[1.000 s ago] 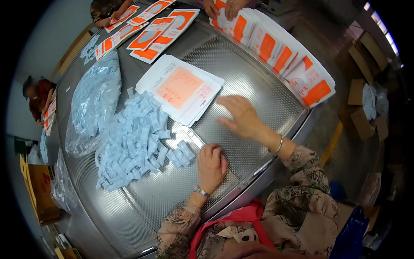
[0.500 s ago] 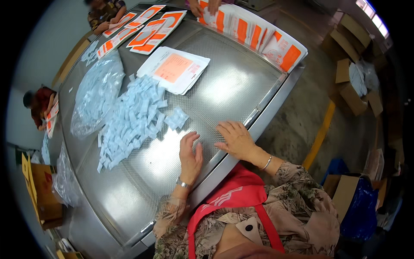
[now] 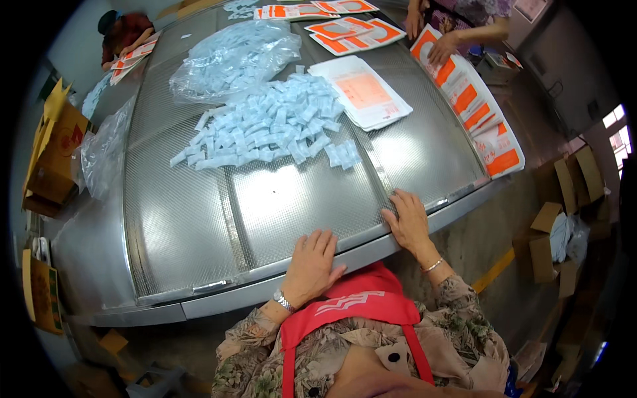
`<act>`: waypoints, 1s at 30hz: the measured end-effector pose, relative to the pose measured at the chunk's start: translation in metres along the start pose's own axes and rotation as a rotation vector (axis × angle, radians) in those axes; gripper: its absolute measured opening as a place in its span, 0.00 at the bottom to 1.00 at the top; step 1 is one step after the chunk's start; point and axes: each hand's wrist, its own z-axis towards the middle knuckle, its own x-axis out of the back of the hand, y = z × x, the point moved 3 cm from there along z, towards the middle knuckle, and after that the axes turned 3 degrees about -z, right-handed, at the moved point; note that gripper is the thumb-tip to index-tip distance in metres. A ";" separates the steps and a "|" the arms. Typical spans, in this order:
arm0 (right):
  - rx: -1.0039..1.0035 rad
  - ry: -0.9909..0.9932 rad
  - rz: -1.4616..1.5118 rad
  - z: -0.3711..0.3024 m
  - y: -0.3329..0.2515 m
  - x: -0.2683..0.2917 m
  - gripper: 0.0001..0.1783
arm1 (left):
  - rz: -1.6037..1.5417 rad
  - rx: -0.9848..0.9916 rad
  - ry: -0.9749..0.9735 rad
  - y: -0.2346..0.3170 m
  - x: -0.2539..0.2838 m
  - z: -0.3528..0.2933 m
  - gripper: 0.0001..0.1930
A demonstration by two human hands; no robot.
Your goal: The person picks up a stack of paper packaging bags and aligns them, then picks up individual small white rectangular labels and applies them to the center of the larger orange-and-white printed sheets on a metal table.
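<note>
My left hand (image 3: 312,265) lies flat, fingers apart, on the near edge of a metal table (image 3: 199,219), holding nothing. My right hand (image 3: 408,222) also rests flat on the table edge, a little to the right, empty, with a bracelet on the wrist. Beyond both hands, out of touch, a heap of small pale blue sachets (image 3: 265,126) is spread across the middle of the table. A stack of white sheets with an orange panel (image 3: 361,93) lies to the right of the heap.
A clear bag of blue sachets (image 3: 232,56) sits at the back. Orange-and-white pouches (image 3: 481,113) line the right edge, where another person's hand (image 3: 441,48) touches them. More pouches (image 3: 345,30) lie at the far end. Cardboard boxes (image 3: 551,239) stand on the floor at right, others (image 3: 53,152) at left.
Both hands have drawn back from the sachet heap to the near table edge. The view has swung, so the table now fills the frame more squarely.
</note>
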 end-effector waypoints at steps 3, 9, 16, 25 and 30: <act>0.030 0.038 -0.010 0.000 0.004 0.002 0.23 | 0.031 -0.001 0.044 0.000 0.000 0.004 0.33; 0.022 0.031 -0.011 0.002 0.003 0.002 0.22 | 0.039 -0.035 0.010 -0.004 -0.005 0.002 0.31; 0.018 -0.040 -0.011 -0.001 0.006 -0.005 0.22 | -0.027 0.013 -0.030 -0.010 -0.012 0.003 0.30; 0.020 -0.006 -0.045 0.001 0.005 -0.006 0.22 | -0.033 -0.016 -0.018 -0.010 -0.009 0.003 0.30; 0.006 0.007 0.033 0.005 0.019 -0.004 0.22 | -0.017 -0.001 -0.060 -0.009 -0.012 0.008 0.30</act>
